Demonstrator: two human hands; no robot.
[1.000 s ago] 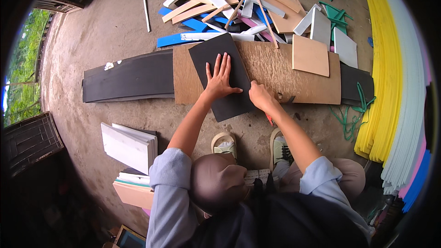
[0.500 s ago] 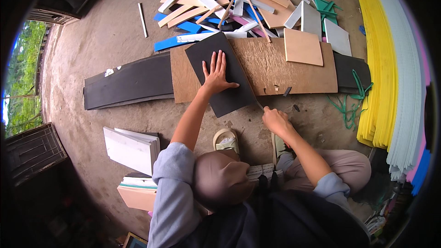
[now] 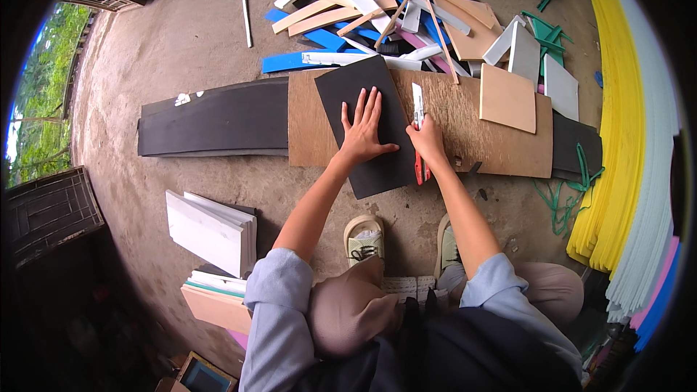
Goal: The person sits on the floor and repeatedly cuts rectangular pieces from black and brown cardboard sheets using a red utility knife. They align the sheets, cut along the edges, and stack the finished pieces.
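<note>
A black rectangular foam-like sheet (image 3: 374, 173) lies tilted across a brown wooden board (image 3: 501, 151). My left hand (image 3: 361, 131) rests flat on the sheet with its fingers spread, pressing near its middle. My right hand (image 3: 428, 139) is closed around a utility knife (image 3: 418, 98) with a red handle end, beside the sheet's right edge. The knife's silver end points away from me, over the board. Beneath the board, long black sheets (image 3: 218, 117) stick out at both sides.
Beyond the board is a heap of white, blue, tan and green offcuts (image 3: 341, 11). A tan square piece (image 3: 507, 98) sits on the board's right part. Tall yellow sheets (image 3: 617, 116) stand at the right. White panels (image 3: 207, 232) stand at the lower left.
My right hand has moved up and away from me, from the sheet's near right corner to along its right edge. The utility knife now shows clearly. My left hand stays on the sheet.
</note>
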